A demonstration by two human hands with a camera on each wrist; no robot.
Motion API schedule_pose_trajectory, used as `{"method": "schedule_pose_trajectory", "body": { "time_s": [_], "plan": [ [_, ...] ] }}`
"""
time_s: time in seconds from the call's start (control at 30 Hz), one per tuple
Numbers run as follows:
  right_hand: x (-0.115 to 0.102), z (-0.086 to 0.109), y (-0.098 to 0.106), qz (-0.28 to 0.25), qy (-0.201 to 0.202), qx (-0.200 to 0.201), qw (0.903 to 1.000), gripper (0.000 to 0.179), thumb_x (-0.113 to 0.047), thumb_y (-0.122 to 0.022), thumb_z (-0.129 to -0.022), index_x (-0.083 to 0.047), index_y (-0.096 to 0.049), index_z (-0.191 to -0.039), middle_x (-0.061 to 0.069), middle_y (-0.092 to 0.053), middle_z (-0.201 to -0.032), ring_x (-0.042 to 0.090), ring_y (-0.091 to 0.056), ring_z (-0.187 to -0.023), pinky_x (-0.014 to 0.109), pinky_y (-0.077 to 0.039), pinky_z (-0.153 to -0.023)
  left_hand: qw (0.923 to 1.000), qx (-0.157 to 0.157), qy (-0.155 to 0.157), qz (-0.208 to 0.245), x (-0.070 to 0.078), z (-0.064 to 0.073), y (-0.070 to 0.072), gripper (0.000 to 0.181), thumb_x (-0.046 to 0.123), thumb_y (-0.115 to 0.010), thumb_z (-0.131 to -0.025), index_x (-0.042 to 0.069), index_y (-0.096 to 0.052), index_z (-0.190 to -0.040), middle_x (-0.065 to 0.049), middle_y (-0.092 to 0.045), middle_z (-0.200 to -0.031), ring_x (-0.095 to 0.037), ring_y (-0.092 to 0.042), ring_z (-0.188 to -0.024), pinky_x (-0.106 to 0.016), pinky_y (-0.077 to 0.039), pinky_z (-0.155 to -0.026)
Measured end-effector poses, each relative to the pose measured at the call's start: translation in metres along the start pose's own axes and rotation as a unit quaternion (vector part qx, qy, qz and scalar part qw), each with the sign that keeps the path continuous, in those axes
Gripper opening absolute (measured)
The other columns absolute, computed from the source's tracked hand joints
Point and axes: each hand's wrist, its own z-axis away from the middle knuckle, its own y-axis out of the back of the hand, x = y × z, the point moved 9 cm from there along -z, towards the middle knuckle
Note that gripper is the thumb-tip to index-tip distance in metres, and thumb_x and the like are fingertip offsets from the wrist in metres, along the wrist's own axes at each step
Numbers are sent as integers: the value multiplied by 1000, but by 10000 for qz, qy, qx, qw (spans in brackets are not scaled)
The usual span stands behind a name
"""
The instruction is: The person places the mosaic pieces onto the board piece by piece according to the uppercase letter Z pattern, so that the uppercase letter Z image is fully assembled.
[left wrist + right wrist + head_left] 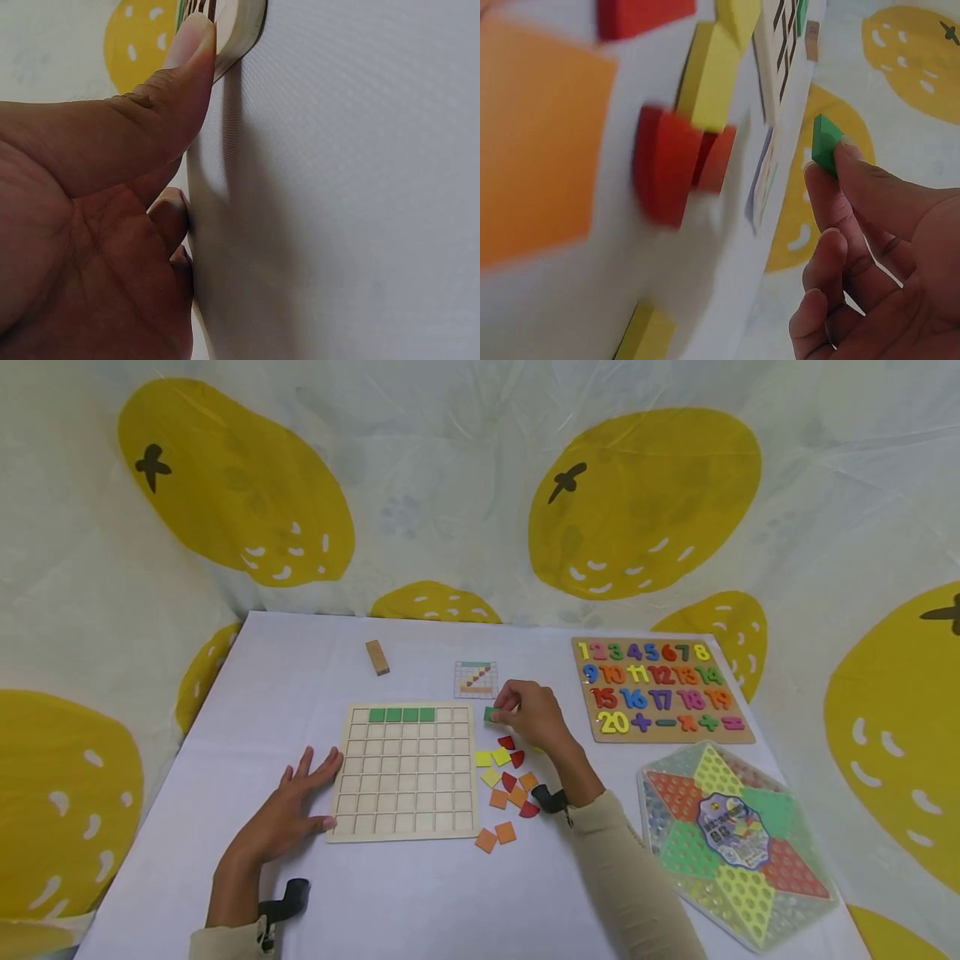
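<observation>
Between thumb and fingertips, my right hand (534, 714) pinches a green square tile (825, 141), lifted just beyond the right edge of a wooden grid board (405, 839). Several green tiles (402, 715) sit side by side in the board's top row; the other cells are bare wood. My left hand (288, 802) lies at the board's left edge, fingers spread and thumb (196, 49) at the near corner. Right of the board are scattered yellow squares (483, 759), red quarter-round pieces (528, 810) and orange squares (486, 840). Behind them lies a small pattern card (476, 679).
A wooden block (377, 657) lies at the back left. On the right are a number puzzle board (663, 739) with coloured digits and, nearer, a star-patterned hexagonal game board (738, 852). A cloth printed with yellow fruit hangs behind the white table (420, 902).
</observation>
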Motion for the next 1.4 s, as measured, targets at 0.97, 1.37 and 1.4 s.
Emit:
{"method": "schedule_pose_trajectory", "body": {
  "time_s": [0.97,1.37,1.4],
  "plan": [
    [-49,-28,-62,605,174,-279,9976,13,-19,-86,-90,-18,-73,-92,-2,-68,-82,15,-62,-74,27,-47,-63,10000,11,-26,-1,2,-2,-3,109,3,-90,-74,15,-34,-167,-12,-22,-176,-42,5,-167,-65,7,-133],
    [-40,-28,-49,95,368,-185,9991,5,-15,-80,-93,-17,-79,-98,-1,-74,-87,19,-66,-83,33,-53,-75,9999,-2,104,-49,1,0,-2,110,5,-91,-74,18,-33,-167,-11,-21,-177,-42,6,-167,-68,4,-132],
    [-41,-29,-48,98,406,-155,9990,6,-14,-79,-93,-16,-80,-98,-1,-74,-86,19,-67,-83,34,-54,-74,9999,9,95,-58,0,1,-1,110,5,-91,-74,18,-33,-167,-12,-21,-177,-42,6,-167,-68,4,-132]
  ]
}}
